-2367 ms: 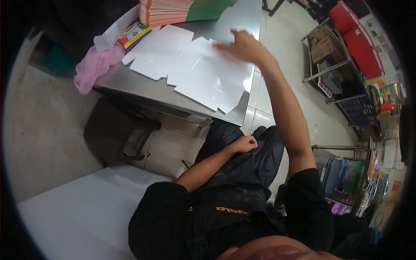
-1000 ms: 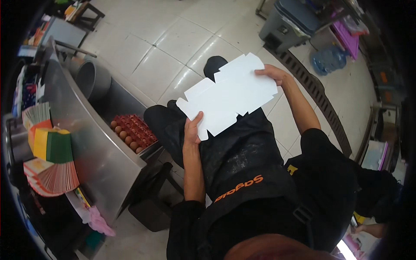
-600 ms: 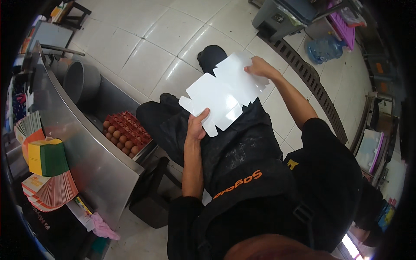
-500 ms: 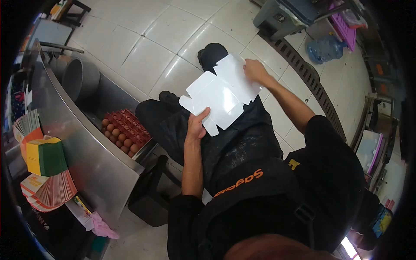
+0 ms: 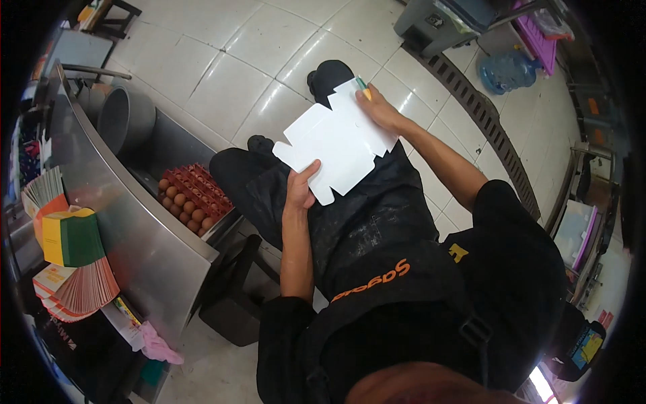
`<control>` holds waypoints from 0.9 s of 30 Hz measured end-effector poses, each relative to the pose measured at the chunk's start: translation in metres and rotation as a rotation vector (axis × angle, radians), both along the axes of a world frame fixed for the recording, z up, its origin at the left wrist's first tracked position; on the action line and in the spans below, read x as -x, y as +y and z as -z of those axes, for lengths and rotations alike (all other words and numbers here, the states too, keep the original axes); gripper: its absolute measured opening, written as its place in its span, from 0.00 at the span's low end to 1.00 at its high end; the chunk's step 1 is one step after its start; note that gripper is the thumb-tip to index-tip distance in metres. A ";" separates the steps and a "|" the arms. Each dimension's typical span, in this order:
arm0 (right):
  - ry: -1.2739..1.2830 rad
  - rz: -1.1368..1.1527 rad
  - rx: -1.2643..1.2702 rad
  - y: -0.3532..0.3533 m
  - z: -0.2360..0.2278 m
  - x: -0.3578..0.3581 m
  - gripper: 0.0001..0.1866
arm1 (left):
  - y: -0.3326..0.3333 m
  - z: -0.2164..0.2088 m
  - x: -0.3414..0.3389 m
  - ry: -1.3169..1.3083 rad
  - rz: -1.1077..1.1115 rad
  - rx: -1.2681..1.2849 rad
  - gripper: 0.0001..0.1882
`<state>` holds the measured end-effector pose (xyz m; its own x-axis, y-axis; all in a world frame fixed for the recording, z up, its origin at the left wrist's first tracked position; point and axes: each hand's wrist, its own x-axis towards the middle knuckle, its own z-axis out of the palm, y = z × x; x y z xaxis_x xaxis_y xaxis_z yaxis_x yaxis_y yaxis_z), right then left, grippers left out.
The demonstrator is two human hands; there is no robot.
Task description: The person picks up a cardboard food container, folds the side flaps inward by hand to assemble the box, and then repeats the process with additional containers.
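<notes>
A white die-cut cardboard box blank, unfolded and nearly flat, lies tilted over my lap with its tabs and notches showing. My left hand is closed on its near-left part, the thumb on top and the other fingers hidden beneath. At the far-right edge my right hand grips the blank. A strip of yellow and green shows by the right fingertips, seemingly the printed outer side of a turned-up edge. My dark apron is under the blank, with pale smudges on it.
At left stands a steel counter with fanned stacks of folded boxes and a pink cloth. Egg trays and a grey pot sit beside it. A dark stool is near my left arm. A floor drain grate runs at right.
My right hand has shifted left along the blank's far-right edge, and a yellow-green strip now shows there. The blank and my left hand have moved slightly left.
</notes>
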<state>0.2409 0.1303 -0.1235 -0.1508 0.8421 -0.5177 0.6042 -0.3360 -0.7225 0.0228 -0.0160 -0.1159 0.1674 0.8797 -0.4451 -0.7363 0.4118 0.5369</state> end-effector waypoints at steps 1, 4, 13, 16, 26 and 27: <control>-0.119 -0.025 -0.057 -0.002 0.002 0.003 0.47 | 0.001 -0.002 -0.002 0.001 0.005 -0.002 0.25; -0.216 -0.039 -0.083 -0.004 0.003 0.008 0.48 | 0.003 -0.006 -0.003 -0.002 0.019 -0.003 0.25; 0.381 -0.011 0.338 0.019 -0.039 -0.063 0.31 | 0.000 -0.010 0.001 0.072 -0.042 0.015 0.26; 0.497 0.052 0.500 0.017 -0.034 -0.081 0.24 | -0.001 -0.006 0.008 0.078 -0.037 0.049 0.25; 0.712 0.178 0.329 0.003 -0.100 -0.069 0.23 | -0.001 -0.056 0.012 -0.099 -0.109 -0.075 0.24; 0.712 0.169 0.328 0.001 -0.114 -0.061 0.23 | -0.002 -0.069 0.012 -0.034 -0.135 -0.137 0.24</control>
<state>0.3021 0.1316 -0.0094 -0.4223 0.7048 -0.5700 -0.0428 -0.6437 -0.7641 0.0106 -0.0180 -0.0470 0.0571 0.9470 -0.3161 -0.7987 0.2333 0.5547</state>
